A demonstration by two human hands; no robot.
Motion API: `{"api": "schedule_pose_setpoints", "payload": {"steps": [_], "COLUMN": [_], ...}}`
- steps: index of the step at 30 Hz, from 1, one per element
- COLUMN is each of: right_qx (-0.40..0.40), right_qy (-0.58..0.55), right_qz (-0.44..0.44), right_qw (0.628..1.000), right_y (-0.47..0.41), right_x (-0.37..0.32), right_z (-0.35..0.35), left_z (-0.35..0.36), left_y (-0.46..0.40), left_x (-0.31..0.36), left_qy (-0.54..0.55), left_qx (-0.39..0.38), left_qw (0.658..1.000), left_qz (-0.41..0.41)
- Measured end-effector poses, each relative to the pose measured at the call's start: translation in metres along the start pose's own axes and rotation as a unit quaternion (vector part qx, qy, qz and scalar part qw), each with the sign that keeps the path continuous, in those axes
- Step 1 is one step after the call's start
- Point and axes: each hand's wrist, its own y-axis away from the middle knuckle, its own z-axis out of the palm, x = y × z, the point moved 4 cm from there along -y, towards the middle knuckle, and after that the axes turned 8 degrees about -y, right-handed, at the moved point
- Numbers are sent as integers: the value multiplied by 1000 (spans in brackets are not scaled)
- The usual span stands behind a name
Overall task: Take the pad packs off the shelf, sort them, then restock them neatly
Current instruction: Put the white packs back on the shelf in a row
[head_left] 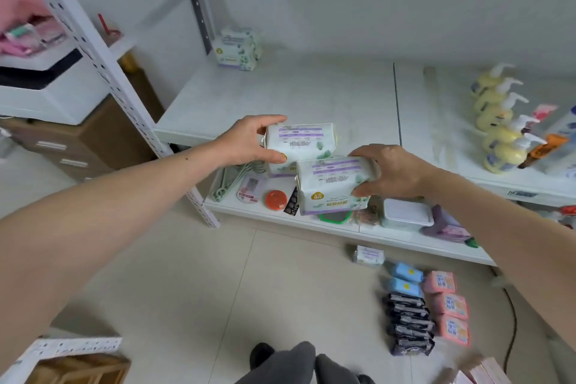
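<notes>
My left hand grips a white and purple pad pack at the front edge of the white shelf. My right hand grips a second white and purple pad pack, held a little lower and nearer to me. At the back left corner of the shelf stand stacked pad packs of the same kind. On the floor to the right lie sorted rows: blue packs, pink packs, black packs and one white pack.
Yellow pump bottles line the right part of the shelf. The lower shelf carries green hangers, a red lid, a white box and purple packs. A perforated white upright stands left, beside a brown cabinet. A cable runs across the floor.
</notes>
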Motion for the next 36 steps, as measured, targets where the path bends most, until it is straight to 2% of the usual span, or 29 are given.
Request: {"api": "schedule_pose_setpoints", "payload": {"steps": [7,13,26,32,36], "right_qx": [1,-13,-14,-26,-11], "right_qy": [4,13,1,-27,-73], "right_qz": [-18,-31,-14,20,50], "right_qw": [1000,999,1000,999,996], "right_y": [-77,-146,-304,-343,-353], "right_x": [-37,-53,-51,-53,-52], "right_z": [4,8,8,28,39], "left_z": [-56,-90,-147,-156,-160], "left_y": [-19,-50,-156,-183,-195], "left_x": [-50,-100,-188,-226,-247], "left_qy": [-45,-40,-12,-28,-82], "left_qx": [19,13,35,7,-55], "left_qw": [999,999,999,999,995], "left_qz": [7,-17,-40,-37,-29]}}
